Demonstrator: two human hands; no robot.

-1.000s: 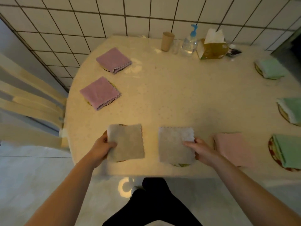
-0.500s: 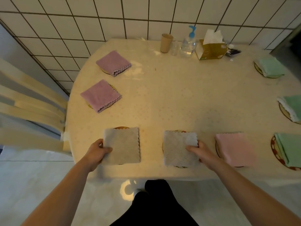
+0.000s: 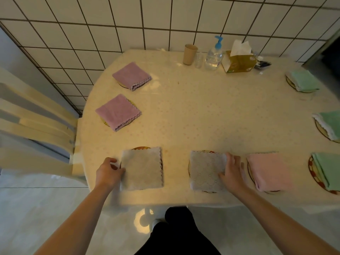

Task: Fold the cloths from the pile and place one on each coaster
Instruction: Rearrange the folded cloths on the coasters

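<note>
Two folded grey cloths lie near the table's front edge. The left grey cloth (image 3: 141,169) covers a coaster whose rim (image 3: 140,148) peeks out behind it. My left hand (image 3: 108,173) pinches this cloth's left edge with curled fingers. The right grey cloth (image 3: 206,172) lies on another coaster (image 3: 189,170). My right hand (image 3: 232,172) rests flat on its right edge, fingers spread. Folded cloths also cover the other coasters: pink (image 3: 269,171), green (image 3: 329,170), green (image 3: 331,124), green (image 3: 303,80), purple (image 3: 118,112), purple (image 3: 131,76).
The table (image 3: 202,111) stands against a tiled wall. At its back are a paper cup (image 3: 190,54), a pump bottle (image 3: 214,56) and a tissue box (image 3: 239,61). A pale chair (image 3: 33,126) stands at the left.
Both grey cloths slid slightly away from me onto their coasters. My right hand's fingers have spread out flat on its cloth; the left hand still holds its cloth's edge.
</note>
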